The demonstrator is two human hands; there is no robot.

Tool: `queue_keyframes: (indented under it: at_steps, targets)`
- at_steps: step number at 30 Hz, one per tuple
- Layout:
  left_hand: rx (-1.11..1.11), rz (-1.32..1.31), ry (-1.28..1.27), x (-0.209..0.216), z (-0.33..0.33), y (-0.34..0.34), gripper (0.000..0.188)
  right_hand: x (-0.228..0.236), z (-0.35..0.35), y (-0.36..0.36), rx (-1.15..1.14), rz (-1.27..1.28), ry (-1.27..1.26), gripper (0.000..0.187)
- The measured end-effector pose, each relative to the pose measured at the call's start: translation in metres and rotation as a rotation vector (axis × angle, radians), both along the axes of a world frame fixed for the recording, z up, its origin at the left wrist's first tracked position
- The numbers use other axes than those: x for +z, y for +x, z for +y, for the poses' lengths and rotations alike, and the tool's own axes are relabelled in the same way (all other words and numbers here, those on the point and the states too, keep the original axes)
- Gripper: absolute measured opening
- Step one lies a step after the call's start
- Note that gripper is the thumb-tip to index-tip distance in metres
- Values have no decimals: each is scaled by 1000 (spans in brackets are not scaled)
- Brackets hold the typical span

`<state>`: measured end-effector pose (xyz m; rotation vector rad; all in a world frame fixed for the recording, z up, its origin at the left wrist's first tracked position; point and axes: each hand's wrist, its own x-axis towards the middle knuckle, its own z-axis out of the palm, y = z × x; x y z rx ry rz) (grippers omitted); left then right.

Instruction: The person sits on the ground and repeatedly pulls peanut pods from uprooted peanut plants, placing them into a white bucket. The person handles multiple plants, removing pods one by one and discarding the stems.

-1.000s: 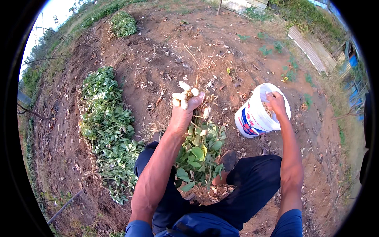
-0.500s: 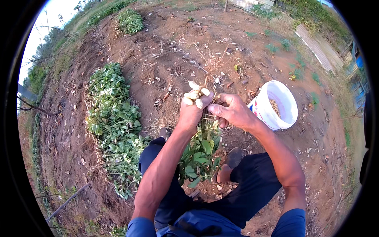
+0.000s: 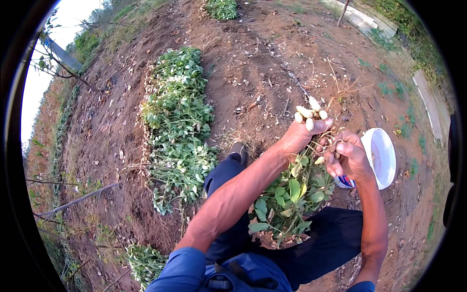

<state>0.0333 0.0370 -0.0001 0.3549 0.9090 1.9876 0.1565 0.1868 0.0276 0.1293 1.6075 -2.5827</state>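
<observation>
My left hand [image 3: 302, 138] is closed around the stem of an uprooted peanut plant [image 3: 295, 191], just below its roots. Pale peanut pods [image 3: 310, 115] stick up above that thumb, with thin bare roots beyond them. The leafy end hangs down between my legs. Close by on the right, my right hand [image 3: 354, 156] has its fingers curled in on more pods and thin stalks at the side of the stem. How many pods sit inside those fingers is hidden.
A white bucket [image 3: 387, 158] stands just behind my right hand, partly covered by it. To the left lies a long heap of pulled peanut plants [image 3: 177, 131]; smaller heaps lie far ahead [image 3: 221, 9] and at lower left [image 3: 146, 263]. Dry stalks litter the brown soil.
The view has swung left. Both hands and the plant have shifted right, nearer the bucket. My right hand has turned more upright, its fingers now curled at the stalks beside the stem.
</observation>
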Motion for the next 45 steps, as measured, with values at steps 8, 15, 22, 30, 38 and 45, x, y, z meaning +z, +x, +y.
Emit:
queue_keyframes:
  at_steps: [8,15,22,30,38,45]
  targets:
    - [160,338,-130,9,2,-3,17,15,25,-7,-339,-49,166,14]
    - [224,653,-250,7,2,1,22,35,-11,0,-380,39,434,43]
    - [218,1064,-400,-5,0,6,22,28,-3,-4,-167,-10,899,48]
    - [174,1121,-397,-13,3,10,23,24,7,7,-78,-80,707,54]
    - [88,1143,-343,-8,8,20,18,26,19,21,-31,-22,897,62]
    - [90,1233,-293,-18,18,21,30,12,23,30,-73,-98,797,64]
